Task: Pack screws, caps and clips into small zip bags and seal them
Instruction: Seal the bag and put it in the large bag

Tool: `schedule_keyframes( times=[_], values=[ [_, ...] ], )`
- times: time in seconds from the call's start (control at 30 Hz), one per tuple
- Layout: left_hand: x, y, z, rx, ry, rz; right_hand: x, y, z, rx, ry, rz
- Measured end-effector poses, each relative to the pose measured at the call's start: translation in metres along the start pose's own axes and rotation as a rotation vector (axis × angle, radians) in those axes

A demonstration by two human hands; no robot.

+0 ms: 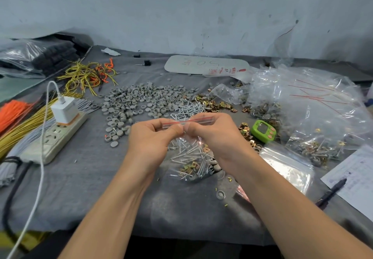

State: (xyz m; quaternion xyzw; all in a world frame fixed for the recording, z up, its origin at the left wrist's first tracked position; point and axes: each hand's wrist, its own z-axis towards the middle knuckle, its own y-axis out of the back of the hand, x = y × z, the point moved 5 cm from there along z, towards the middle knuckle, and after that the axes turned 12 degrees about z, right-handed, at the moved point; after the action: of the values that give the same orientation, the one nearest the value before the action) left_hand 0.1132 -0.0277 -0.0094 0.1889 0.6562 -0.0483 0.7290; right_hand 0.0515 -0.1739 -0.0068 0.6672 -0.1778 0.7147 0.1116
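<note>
My left hand and my right hand both pinch the red-striped zip edge of a small clear zip bag over the middle of the table. The bag hangs below my thumbs and holds screws, gold clips and grey caps. Behind my hands lie a heap of grey caps, a pile of loose screws and scattered gold clips.
A power strip with a white charger and cable lies at left, beside bundles of yellow, orange and grey ties. Filled bags, a green timer, empty zip bags, a paper sheet and a pen sit at right.
</note>
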Motion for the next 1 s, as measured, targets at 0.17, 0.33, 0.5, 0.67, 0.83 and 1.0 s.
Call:
schedule_keyframes(
  times=[0.17, 0.33, 0.5, 0.67, 0.83, 1.0],
  values=[
    [0.000, -0.001, 0.000, 0.008, -0.017, 0.027, 0.000, -0.002, -0.001, 0.000, 0.024, 0.020],
    [-0.001, -0.001, 0.000, 0.040, -0.046, 0.037, 0.000, -0.001, -0.002, 0.004, 0.020, 0.048],
    [-0.003, -0.001, -0.001, 0.006, -0.071, 0.071, -0.001, -0.001, -0.002, -0.003, -0.003, 0.075],
    [-0.001, 0.001, -0.001, -0.016, -0.016, -0.034, 0.003, 0.012, 0.001, -0.016, -0.031, 0.119],
    [-0.001, -0.006, -0.003, 0.033, -0.019, -0.019, 0.001, 0.017, 0.001, 0.005, 0.017, 0.108],
    [0.000, -0.006, 0.000, 0.000, -0.027, 0.011, 0.000, 0.014, -0.004, 0.033, 0.010, 0.123]
  ],
)
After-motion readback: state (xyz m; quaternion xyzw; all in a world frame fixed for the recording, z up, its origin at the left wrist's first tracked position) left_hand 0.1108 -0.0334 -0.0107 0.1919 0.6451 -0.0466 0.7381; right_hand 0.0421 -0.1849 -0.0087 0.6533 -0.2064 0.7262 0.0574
